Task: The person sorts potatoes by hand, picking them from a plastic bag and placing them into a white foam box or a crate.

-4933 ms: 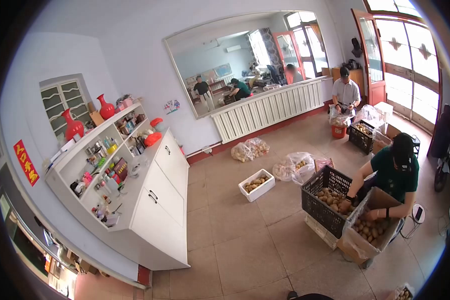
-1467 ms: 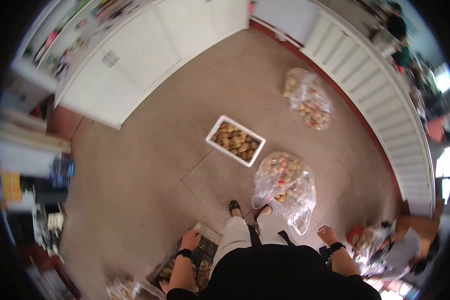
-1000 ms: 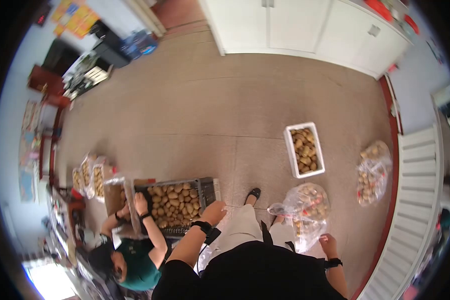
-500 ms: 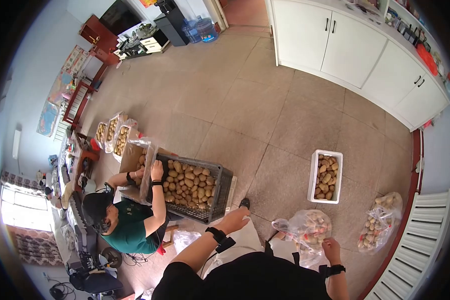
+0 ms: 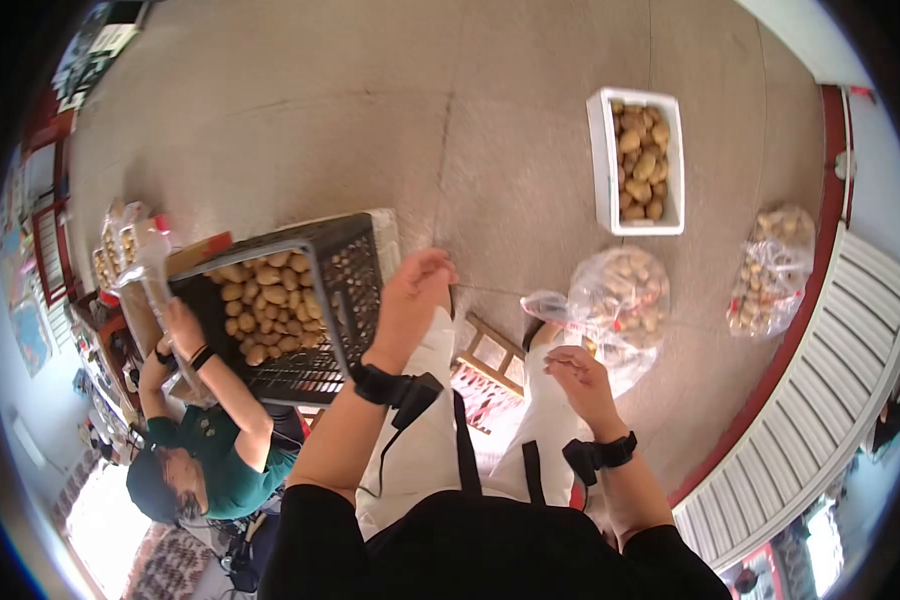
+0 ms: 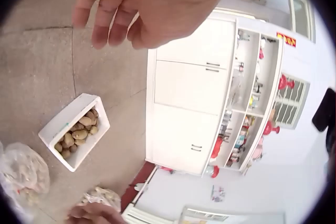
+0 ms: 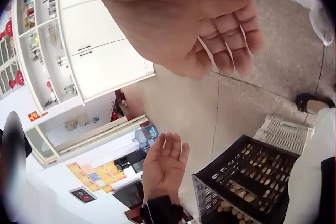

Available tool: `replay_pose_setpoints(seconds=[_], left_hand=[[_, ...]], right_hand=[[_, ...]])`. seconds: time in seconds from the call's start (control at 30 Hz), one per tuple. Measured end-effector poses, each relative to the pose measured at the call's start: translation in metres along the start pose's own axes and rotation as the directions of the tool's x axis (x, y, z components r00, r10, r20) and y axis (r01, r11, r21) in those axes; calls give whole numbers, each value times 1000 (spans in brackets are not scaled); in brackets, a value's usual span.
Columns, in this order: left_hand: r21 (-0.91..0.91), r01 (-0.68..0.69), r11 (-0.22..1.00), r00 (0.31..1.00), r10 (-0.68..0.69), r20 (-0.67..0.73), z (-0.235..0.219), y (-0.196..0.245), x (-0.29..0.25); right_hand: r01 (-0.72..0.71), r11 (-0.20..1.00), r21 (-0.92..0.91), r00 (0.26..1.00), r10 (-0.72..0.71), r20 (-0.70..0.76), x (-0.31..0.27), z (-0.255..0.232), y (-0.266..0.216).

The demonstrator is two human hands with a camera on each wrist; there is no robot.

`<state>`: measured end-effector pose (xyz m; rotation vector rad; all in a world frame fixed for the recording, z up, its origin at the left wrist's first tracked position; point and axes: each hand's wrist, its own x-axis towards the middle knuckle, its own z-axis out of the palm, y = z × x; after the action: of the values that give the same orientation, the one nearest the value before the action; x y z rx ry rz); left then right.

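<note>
My left hand (image 5: 415, 290) hovers just beside the black plastic crate (image 5: 355, 285), fingers relaxed and holding nothing. Potatoes (image 5: 270, 305) lie inside that crate. Over my right leg is my right hand (image 5: 585, 390), its fingers loosely bent and nothing in them. Between my legs stands a low wooden stool (image 5: 490, 395) with a red-and-white woven seat. The left wrist view shows the left palm (image 6: 163, 8) with loose fingers, far above a white foam box (image 6: 63, 121) of potatoes. In the right wrist view, the right hand (image 7: 210, 29) has slightly bent fingers, with the left hand (image 7: 165, 169) beyond.
A person in a green shirt (image 5: 220, 460) reaches over a plastic-lined box beyond the crate. Plastic bags of potatoes (image 5: 625, 290) lie ahead of my right foot, and another bag (image 5: 770, 270) lies by the radiator (image 5: 800, 370). White cabinets (image 6: 186, 87) line a wall.
My view has swung from the room down to my legs and turned left. The crate is now beside my left hand. My right hand has moved inward over my leg, and the stool has come into sight.
</note>
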<state>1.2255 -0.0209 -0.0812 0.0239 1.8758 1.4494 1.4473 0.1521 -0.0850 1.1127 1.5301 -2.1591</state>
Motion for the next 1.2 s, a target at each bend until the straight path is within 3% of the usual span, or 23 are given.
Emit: replay_pose_setpoints(seconds=[0.07,0.17,0.3,0.37,0.43,0.47,0.5,0.57,0.63,0.73,0.83,0.87,0.93,0.97,1.0,1.07,1.17,1.2], left_hand=[[-309,100,946,990,-124,-60,10,-13,20],[-349,128,928,982,-167,-84,24,-67,53],[-247,171,954,983,-183,-27,46,-136,76],[-219,193,956,980,-198,0,52,-163,79],[-130,198,972,980,-200,-6,56,-186,78],[101,115,988,991,-120,53,52,-193,81],[325,14,945,990,-58,127,47,-193,87],[464,-192,864,964,79,253,47,-169,103],[421,-136,897,979,58,193,45,-156,108],[422,-203,884,976,146,163,40,-151,101],[459,-472,753,881,424,211,37,-151,89],[487,-513,707,849,502,166,39,-154,80],[559,-628,542,720,678,151,42,-160,62],[509,-700,502,655,735,176,45,-160,58],[474,-744,471,609,769,193,46,-166,50],[417,-717,558,668,720,186,48,-177,39],[386,-797,465,549,824,141,43,-185,27],[388,-822,417,484,870,91,41,-190,27]], right_hand=[[0,1000,24,1000,-1,26,15,1,27],[-99,982,162,994,89,69,50,-4,69],[-188,965,182,982,186,26,94,-10,113],[-199,957,214,980,190,58,105,-9,141],[-179,975,133,981,166,99,115,-12,156],[-193,965,177,980,181,78,122,-13,155],[-206,952,226,978,198,60,128,-14,151],[-10,991,134,993,-5,114,137,-32,154],[-109,944,312,990,130,-47,148,-37,154],[-32,962,271,988,70,-135,165,-37,158],[146,973,180,983,-122,-138,165,-29,146],[195,973,126,976,-180,-122,156,-24,142],[332,935,128,943,-325,-67,133,-9,136],[382,914,138,923,-384,-14,124,-2,130],[398,914,72,917,-400,9,112,7,128],[412,911,-1,908,-411,79,102,28,144],[502,845,-186,864,-481,149,84,60,160],[613,740,-276,790,-574,216,79,63,166]])
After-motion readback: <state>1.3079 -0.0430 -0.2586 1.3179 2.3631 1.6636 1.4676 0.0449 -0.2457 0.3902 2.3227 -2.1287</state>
